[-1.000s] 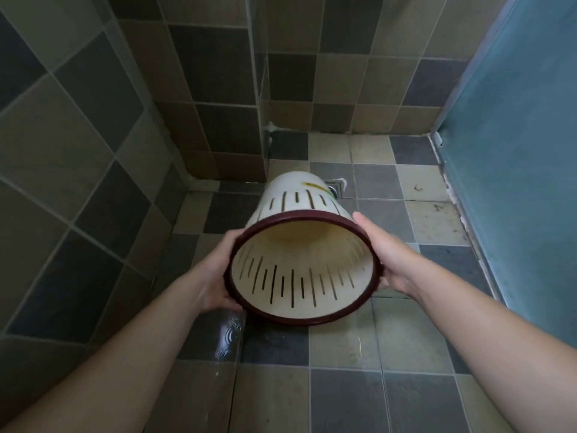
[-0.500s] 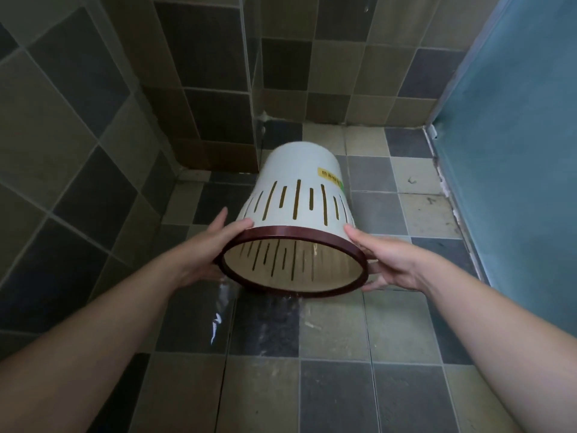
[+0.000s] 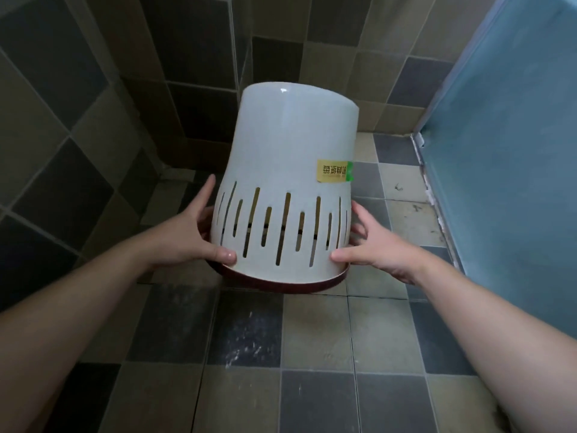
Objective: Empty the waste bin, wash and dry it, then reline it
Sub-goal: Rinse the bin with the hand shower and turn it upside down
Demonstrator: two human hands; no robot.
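You have tipped the white slotted plastic waste bin [image 3: 290, 170] upside down; your left hand [image 3: 187, 235] and right hand [image 3: 371, 245] hold its dark red rim [image 3: 281, 281], so water can drip out.

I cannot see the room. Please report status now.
Left hand and right hand grip the bin by its rim. Bin upside down above floor. Nothing in the way.

One label [image 3: 334, 171] is seen, stuck on the white wall of the waste bin [image 3: 290, 170] just above its slots, at the right side. It is yellow with a green strip at its right edge and is printed with a short row of dark characters. The characters are turned upside down and cannot be read with certainty. No other writing is visible.
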